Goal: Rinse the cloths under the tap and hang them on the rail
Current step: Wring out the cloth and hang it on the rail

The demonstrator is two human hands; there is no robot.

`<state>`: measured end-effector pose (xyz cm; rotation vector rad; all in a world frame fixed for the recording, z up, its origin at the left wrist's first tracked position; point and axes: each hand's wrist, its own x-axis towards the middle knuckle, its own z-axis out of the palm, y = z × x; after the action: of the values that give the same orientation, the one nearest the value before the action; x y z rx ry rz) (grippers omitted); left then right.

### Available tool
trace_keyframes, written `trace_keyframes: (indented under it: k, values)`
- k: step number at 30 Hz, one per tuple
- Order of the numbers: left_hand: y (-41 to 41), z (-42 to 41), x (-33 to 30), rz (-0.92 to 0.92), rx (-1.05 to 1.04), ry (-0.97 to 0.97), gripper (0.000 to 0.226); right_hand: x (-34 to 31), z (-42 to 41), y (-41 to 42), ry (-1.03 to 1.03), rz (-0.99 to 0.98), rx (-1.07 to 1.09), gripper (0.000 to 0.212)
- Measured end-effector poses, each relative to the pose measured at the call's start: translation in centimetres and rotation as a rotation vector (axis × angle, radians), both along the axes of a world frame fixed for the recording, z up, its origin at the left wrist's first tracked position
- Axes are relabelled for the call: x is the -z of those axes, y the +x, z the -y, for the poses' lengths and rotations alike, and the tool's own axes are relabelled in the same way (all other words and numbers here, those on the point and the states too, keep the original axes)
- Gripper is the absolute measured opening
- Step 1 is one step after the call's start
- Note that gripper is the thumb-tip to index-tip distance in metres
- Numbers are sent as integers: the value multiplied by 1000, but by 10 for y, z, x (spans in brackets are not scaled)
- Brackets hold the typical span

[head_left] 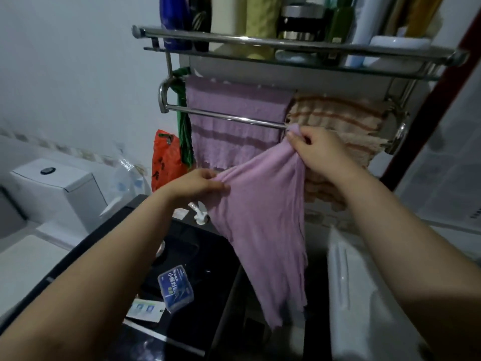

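We are hanging: left hand and right hand each pinch the pink cloth; next, probably, drape it over the rail.

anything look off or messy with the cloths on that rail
The striped beige cloth is bunched up at the right end of the rail, unlike the flat purple cloth beside it. Nothing looks spilled or damaged.

Both forearms bare to frame edge; hands: left, right, no rings.
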<state>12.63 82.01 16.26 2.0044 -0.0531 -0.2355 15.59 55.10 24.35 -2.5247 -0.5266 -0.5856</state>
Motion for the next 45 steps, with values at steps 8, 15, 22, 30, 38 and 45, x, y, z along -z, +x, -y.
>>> trace_keyframes:
  k: [8, 15, 22, 30, 38, 45]
  values:
    - [9, -28, -41, 415, -465, 684, 24, -9, -31, 4, 856, -305, -241, 17]
    - [57, -6, -101, 582, -605, -431, 24, -7, -71, 41, -293, 311, 1, 58]
    - [108, -17, -94, 394, -329, 791, 62, -30, -91, 81, -471, -273, 138, 72]
    - [109, -29, -86, 613, -653, 584, 35, -46, -93, 84, -110, -351, 193, 102]
    - [91, -33, -68, 530, -401, 322, 62, -14, -83, 56, -449, 259, 334, 42]
    - [84, -26, -32, 622, -672, 86, 18, -7, -75, 45, -416, 249, 324, 21]
